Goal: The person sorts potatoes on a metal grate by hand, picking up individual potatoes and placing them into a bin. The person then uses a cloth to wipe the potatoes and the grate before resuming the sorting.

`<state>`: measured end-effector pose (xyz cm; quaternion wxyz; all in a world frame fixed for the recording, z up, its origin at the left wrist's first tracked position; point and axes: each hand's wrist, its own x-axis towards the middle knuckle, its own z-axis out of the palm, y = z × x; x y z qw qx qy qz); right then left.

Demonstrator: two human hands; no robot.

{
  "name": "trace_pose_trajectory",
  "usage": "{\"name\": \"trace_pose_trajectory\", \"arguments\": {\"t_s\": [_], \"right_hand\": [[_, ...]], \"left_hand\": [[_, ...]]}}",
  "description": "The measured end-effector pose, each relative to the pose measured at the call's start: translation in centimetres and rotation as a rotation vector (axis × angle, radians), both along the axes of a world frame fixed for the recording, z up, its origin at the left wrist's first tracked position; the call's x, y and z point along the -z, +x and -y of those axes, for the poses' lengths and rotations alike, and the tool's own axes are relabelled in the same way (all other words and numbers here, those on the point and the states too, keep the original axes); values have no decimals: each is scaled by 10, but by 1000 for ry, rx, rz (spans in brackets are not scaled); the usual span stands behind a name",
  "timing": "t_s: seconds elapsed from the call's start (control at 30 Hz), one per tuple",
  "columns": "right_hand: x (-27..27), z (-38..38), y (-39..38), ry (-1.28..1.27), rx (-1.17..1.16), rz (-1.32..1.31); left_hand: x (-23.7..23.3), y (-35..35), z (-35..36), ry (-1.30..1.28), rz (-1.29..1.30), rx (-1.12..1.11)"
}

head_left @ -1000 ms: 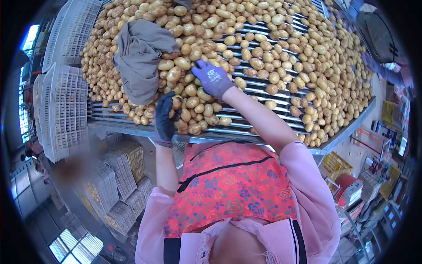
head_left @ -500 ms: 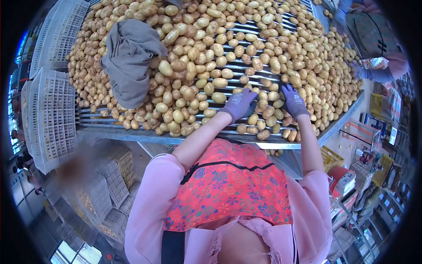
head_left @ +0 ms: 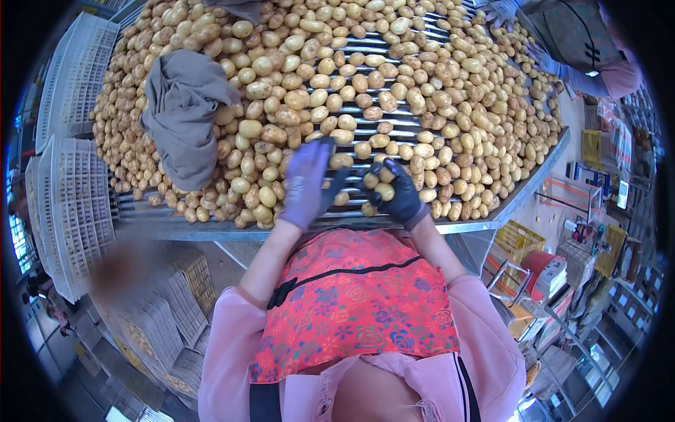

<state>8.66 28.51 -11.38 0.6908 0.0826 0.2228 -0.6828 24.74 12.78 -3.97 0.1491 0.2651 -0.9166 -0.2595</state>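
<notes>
Left hand: gloved hand (head_left: 304,184) in purple, back turned up, fingers straight and close together, pointing away from the body; the thumb stands apart toward the right.
Left grip: unclenched, thumb spread from the fingers; potatoes lie right beside the thumb, though I cannot tell whether they touch it.
Right hand: gloved hand (head_left: 403,200), dark palm turned up and inward, fingers curled toward the left hand, forearm slanting in from the lower right.
Right grip: cupped around at least 3 potatoes (head_left: 384,191), gathered against the palm and fingers.
Held potatoes: above the near part of the roller surface (head_left: 365,50), between the 2 hands; they look nearly round, so their long axes are hard to tell.
Loose potatoes: heaped thickly left and right, thinner over the middle rollers; long axes point in mixed directions. The oval potato (head_left: 342,136) beyond the left fingertips lies with its long axis left to right, along the rollers.
Grey cloth: crumpled cloth (head_left: 184,116) on the left heap.
Crates: white plastic crate (head_left: 76,218) beside the left edge.
Far right: a co-worker's gloved hand (head_left: 541,60) by the potatoes.
</notes>
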Motion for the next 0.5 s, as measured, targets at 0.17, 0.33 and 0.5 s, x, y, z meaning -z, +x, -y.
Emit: {"name": "trace_pose_trajectory", "arguments": {"t_s": [0.17,0.33,0.5], "right_hand": [[-33,32,-86,381,-78,-1205],[-34,82,-82,256,-196,-2060],[18,65,-99,402,-282,-2482]], "left_hand": [[30,17,-11,-207,371,85],[51,-23,-58,130,357,498],[22,7,-19,98,71,143]]}}
